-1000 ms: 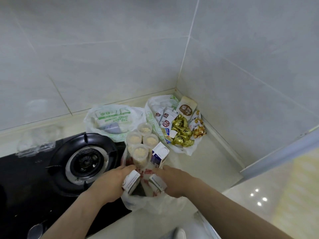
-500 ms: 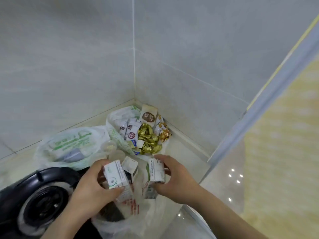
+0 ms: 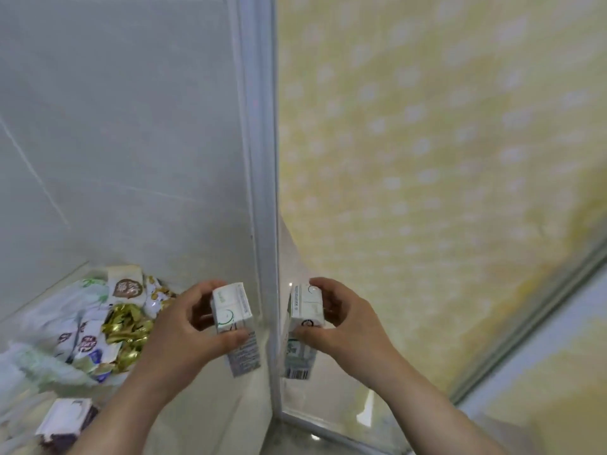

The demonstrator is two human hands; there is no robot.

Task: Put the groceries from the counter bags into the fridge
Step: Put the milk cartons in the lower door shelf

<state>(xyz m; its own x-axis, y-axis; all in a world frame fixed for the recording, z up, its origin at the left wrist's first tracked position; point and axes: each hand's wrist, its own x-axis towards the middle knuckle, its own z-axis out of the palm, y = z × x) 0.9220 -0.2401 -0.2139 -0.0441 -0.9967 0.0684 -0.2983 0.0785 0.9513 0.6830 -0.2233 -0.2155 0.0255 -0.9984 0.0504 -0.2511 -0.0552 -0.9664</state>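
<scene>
My left hand (image 3: pixel 184 330) grips a small white carton with green print (image 3: pixel 235 323), held upright in the air. My right hand (image 3: pixel 345 318) grips a second white carton (image 3: pixel 302 326) the same way, a barcode showing at its lower end. Both cartons hang side by side at chest height, just either side of a pale vertical frame post (image 3: pixel 262 192). Down at the left, an open plastic bag (image 3: pixel 49 316) lies on the counter holding gold-wrapped sweets (image 3: pixel 128 330) and small snack packets. Another carton (image 3: pixel 65 418) sticks up from a bag at the bottom left corner.
A grey tiled wall (image 3: pixel 115 126) fills the left half. To the right of the frame post is a yellow dotted panel (image 3: pixel 443 142). A second pale frame (image 3: pixel 525 326) runs diagonally at the lower right. The fridge is not in view.
Both hands have lifted the two cartons out of the front bag and carried them up and to the right. The view has swung right, so the stove and the cups have left the frame.
</scene>
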